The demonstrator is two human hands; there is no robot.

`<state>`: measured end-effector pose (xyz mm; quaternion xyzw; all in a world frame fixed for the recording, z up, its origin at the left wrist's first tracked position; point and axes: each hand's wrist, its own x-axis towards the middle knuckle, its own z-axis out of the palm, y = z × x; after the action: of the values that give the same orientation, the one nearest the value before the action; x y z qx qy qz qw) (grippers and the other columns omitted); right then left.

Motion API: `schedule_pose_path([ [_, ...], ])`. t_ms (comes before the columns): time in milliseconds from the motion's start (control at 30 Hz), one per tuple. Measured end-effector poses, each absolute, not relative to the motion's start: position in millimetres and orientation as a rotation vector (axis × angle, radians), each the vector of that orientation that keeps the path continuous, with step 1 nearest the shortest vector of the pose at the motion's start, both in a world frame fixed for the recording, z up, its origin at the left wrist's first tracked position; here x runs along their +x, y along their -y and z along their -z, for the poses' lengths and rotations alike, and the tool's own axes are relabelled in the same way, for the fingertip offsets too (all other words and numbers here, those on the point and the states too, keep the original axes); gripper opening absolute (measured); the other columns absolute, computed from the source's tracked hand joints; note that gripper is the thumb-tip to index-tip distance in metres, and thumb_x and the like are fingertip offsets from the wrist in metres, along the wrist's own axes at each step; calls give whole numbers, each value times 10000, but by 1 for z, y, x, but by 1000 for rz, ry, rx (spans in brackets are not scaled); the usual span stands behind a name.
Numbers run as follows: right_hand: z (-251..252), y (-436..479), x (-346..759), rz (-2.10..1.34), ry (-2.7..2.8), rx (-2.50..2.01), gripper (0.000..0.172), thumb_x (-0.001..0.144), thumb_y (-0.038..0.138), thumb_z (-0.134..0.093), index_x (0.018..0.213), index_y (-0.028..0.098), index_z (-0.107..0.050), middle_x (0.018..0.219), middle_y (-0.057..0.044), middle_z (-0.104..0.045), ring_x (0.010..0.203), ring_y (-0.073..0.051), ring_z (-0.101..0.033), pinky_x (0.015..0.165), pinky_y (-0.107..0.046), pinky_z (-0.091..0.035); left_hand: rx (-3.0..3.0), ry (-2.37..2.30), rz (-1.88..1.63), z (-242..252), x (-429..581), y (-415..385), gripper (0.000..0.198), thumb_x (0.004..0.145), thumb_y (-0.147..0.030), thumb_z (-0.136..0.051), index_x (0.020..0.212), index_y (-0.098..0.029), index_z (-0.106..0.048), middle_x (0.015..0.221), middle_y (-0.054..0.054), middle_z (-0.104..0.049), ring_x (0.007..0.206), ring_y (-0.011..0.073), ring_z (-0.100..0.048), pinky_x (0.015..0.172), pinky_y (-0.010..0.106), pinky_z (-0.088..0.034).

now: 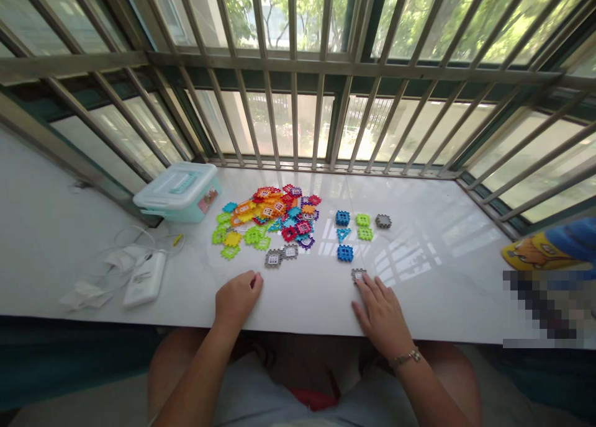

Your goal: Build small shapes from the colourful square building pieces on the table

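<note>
Daylight is coming through window bars (293, 126) onto a glossy white table (302, 303), where a pile of coloured plastic pieces (267, 212) is lying in the middle, with a lidded box (179, 191) standing off to the left. Right of the pile, blue pieces (345, 253) are forming a short column, with green pieces (365, 234) beside them and a grey piece (383, 221) farther right. The person's right hand (382, 309) is lying palm down, fingers slightly spread, its fingertips touching a grey tile (357, 273) just on the near side of the blue pieces; no pinch is showing. The left hand (237, 296) is curling into a loose fist near the table's front edge; whether it is holding anything, one cannot tell.

Light, even fingertip pressure would probably be serving better than a hard push, since the tile's notched edges could be catching on neighbours; for lifting, pinching opposite edges should be giving steadier control.
</note>
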<state>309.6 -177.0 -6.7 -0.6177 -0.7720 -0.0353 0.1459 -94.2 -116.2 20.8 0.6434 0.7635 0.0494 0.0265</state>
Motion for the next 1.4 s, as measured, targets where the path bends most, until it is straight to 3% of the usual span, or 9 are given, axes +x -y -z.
schedule_pose_path([
  [300,14,114,373,80,2036,-2026,556,1080,514,-429,1538,214,-524,1668,-128,-491,1528,-356,-439,1229,-571,-363,1987,-2347,-163,-23,-94,117,402,1058,-429,-461,792,-237,-694,838,71,-759,722,221,-625,615,330,-173],
  [600,10,42,401,13,1893,-2160,616,1044,556,-428,1557,225,-513,1672,-151,-474,1536,-380,-403,1232,-629,-314,1988,-2366,-147,-22,-93,116,396,1057,-424,-461,812,-246,-717,851,68,-763,729,222,-628,617,321,-194],
  [1033,11,42,400,7,1905,-2178,659,1056,579,-400,1614,232,-458,1698,-145,-439,1552,-383,-377,1241,-658,-297,1976,-2357,-116,-23,-93,116,403,1068,-436,-461,820,-240,-711,867,66,-769,743,218,-630,618,314,-198],
  [1400,10,45,399,49,1880,-2142,669,1058,576,-425,1614,203,-424,1707,-158,-421,1542,-366,-401,1250,-596,-298,2000,-2349,-170,-22,-93,117,394,1058,-426,-462,791,-235,-681,835,63,-754,729,213,-615,621,329,-167],
])
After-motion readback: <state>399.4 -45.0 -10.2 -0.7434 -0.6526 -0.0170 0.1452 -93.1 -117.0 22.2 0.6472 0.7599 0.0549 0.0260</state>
